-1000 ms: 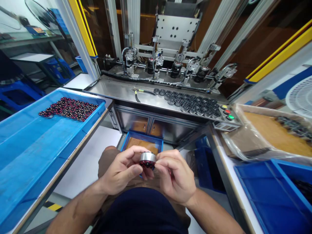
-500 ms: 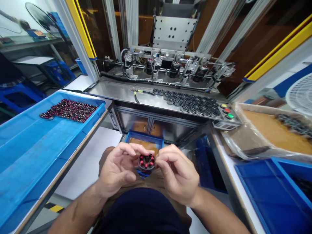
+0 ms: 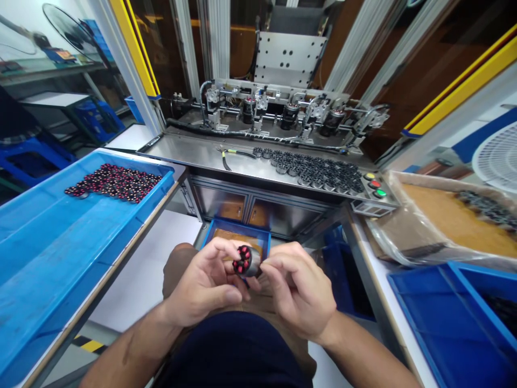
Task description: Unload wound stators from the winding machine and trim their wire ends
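Observation:
Above my lap I hold a wound motor stator [image 3: 247, 261], a short grey metal ring with red coils and black plastic inside. Its coil face is tipped toward the left. The fingers of my left hand [image 3: 208, 280] curl around its left side and underneath. Close against its right edge, my right hand [image 3: 301, 288] is closed in a pinch; whatever lies between thumb and forefinger is too small to make out. Similar parts with red coils [image 3: 117, 182] fill the far end of the blue tray [image 3: 52, 253] on my left.
Ahead, a metal ledge carries cutting pliers [image 3: 232, 154] and rows of black stator cores [image 3: 317, 170]. Red, green and yellow buttons [image 3: 375, 184] sit at its right end. Behind stands a winding machine [image 3: 278, 108]. To the right are a plastic-lined box [image 3: 436, 215] and blue bins [image 3: 440, 318].
The stator has turned in my left hand, from coil face upward to facing left, and risen slightly. My right hand stays pinched at its right edge.

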`<action>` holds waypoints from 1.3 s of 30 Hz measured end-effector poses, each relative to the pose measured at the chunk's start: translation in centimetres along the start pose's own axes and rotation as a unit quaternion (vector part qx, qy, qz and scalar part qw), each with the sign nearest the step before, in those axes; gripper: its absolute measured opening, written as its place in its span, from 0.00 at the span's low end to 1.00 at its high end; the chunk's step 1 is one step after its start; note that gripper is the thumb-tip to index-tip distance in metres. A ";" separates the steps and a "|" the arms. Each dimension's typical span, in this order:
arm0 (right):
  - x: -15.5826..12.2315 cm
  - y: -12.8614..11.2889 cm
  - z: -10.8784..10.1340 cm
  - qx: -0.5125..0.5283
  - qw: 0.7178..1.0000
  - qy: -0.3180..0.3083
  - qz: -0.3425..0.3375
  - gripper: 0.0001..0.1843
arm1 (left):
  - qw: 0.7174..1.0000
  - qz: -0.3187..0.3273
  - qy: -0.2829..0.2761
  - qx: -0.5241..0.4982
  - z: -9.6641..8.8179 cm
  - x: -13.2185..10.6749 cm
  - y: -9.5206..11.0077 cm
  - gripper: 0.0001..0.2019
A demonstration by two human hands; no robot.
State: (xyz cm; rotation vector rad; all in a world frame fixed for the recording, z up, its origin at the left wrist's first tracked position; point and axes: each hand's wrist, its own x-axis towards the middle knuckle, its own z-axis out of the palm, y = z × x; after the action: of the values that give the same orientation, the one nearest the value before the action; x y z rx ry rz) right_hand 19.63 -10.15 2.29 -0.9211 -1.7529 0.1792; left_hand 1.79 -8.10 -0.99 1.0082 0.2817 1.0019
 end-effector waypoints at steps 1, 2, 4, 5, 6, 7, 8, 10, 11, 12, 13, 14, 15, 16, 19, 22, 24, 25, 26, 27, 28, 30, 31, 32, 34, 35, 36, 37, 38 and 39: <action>0.0 0.0 0.2 0.019 1.000 0.006 0.017 0.06 | 1.000 0.016 0.009 0.000 0.1 0.0 0.1 0.17; 0.0 -0.1 0.3 0.037 0.999 0.010 0.026 0.07 | 0.999 0.032 0.017 -0.003 0.1 0.1 0.2 0.17; 0.1 0.0 0.4 0.057 0.998 0.005 0.017 0.06 | 0.998 0.057 0.033 -0.019 0.2 0.2 0.4 0.19; 0.2 0.0 0.4 0.057 0.998 -0.004 0.004 0.06 | 0.997 0.063 0.043 -0.030 0.3 0.3 0.4 0.19; 0.3 0.1 0.3 0.052 0.998 -0.014 -0.012 0.06 | 0.996 0.060 0.054 -0.037 0.3 0.4 0.4 0.20; 0.3 0.1 0.2 0.044 0.998 -0.026 -0.029 0.05 | 0.996 0.043 0.061 -0.039 0.3 0.5 0.4 0.21; 0.4 0.2 0.0 0.034 0.998 -0.036 -0.042 0.05 | 0.998 0.009 0.059 -0.037 0.3 0.6 0.3 0.22; 0.4 0.3 -0.2 0.010 0.997 -0.043 -0.062 0.05 | 0.996 -0.077 0.026 -0.037 0.2 0.7 0.0 0.24; 0.4 0.4 -0.3 -0.001 0.997 -0.039 -0.068 0.04 | 0.993 -0.109 0.005 -0.038 0.0 0.7 -0.1 0.22; 0.3 0.4 -0.3 -0.005 0.997 -0.034 -0.073 0.04 | 0.992 -0.122 -0.013 -0.037 -0.1 0.6 -0.2 0.19; 0.3 0.5 -0.4 -0.003 0.997 -0.033 -0.077 0.04 | 0.992 -0.117 -0.018 -0.035 -0.2 0.6 -0.3 0.16; 0.3 0.6 -0.4 0.007 0.996 -0.033 -0.080 0.04 | 0.995 -0.099 -0.011 -0.028 -0.3 0.5 -0.3 0.13; 0.2 0.8 -0.4 0.024 0.996 -0.036 -0.082 0.04 | 0.997 -0.078 0.003 -0.016 -0.4 0.4 -0.3 0.11; 0.3 1.0 -0.5 0.041 0.995 -0.036 -0.079 0.05 | 0.998 -0.065 0.016 -0.006 -0.4 0.3 -0.3 0.11; 0.5 1.7 -0.8 0.076 0.996 -0.014 -0.054 0.19 | 0.998 -0.056 0.038 0.011 -0.3 0.1 0.0 0.13; 1.1 2.1 -1.3 0.092 0.993 -0.056 -0.041 0.24 | 0.998 -0.054 0.038 0.008 -0.1 0.0 0.0 0.14; 1.4 2.0 -1.6 0.103 0.989 -0.099 -0.046 0.16 | 0.998 -0.046 0.034 -0.002 -0.2 -0.1 -0.2 0.13; 1.4 1.9 -1.7 0.102 0.988 -0.107 -0.049 0.12 | 0.999 -0.041 0.031 -0.008 -0.2 0.0 -0.3 0.13; 1.5 1.7 -1.7 0.097 0.988 -0.108 -0.052 0.09 | 0.999 -0.036 0.027 -0.014 -0.2 0.0 -0.4 0.12; 1.4 1.5 -1.8 0.085 0.989 -0.104 -0.056 0.07 | 0.999 -0.031 0.025 -0.019 -0.2 0.1 -0.5 0.12; 1.4 1.3 -1.8 0.070 0.991 -0.101 -0.059 0.07 | 0.999 -0.024 0.023 -0.025 -0.2 0.2 -0.6 0.13; 1.3 0.9 -1.8 0.043 0.993 -0.097 -0.056 0.09 | 0.999 -0.005 0.022 -0.036 0.1 0.4 -0.4 0.15; 1.3 0.8 -1.8 0.036 0.994 -0.097 -0.046 0.10 | 0.999 0.008 0.023 -0.044 0.2 0.5 -0.3 0.17; 1.3 0.7 -1.9 0.033 0.994 -0.098 -0.034 0.10 | 0.998 0.025 0.024 -0.054 0.4 0.6 -0.1 0.19; 1.6 0.6 -2.0 0.030 0.993 -0.113 -0.021 0.10 | 0.994 0.059 0.032 -0.083 0.6 1.0 0.2 0.21; 1.8 0.7 -2.1 0.028 0.991 -0.125 -0.028 0.09 | 0.992 0.068 0.042 -0.098 0.7 1.1 0.3 0.22; 2.1 0.7 -2.2 0.025 0.989 -0.137 -0.046 0.08 | 0.991 0.065 0.052 -0.109 0.6 1.3 0.3 0.23; 2.4 0.7 -2.2 0.023 0.986 -0.149 -0.071 0.07 | 0.991 0.042 0.053 -0.117 0.4 1.5 0.2 0.23; 2.7 0.7 -2.3 0.023 0.982 -0.158 -0.100 0.06 | 0.992 0.001 0.037 -0.123 0.2 1.6 -0.1 0.23; 2.9 0.7 -2.3 0.022 0.979 -0.164 -0.122 0.06 | 0.990 -0.055 -0.003 -0.130 0.0 1.7 -0.4 0.23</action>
State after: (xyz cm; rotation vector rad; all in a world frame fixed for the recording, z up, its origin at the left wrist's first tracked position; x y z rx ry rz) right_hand 21.71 -8.46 5.02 -0.6625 -2.1429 0.2174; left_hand 2.94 -6.77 -0.94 0.7510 0.1944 0.9090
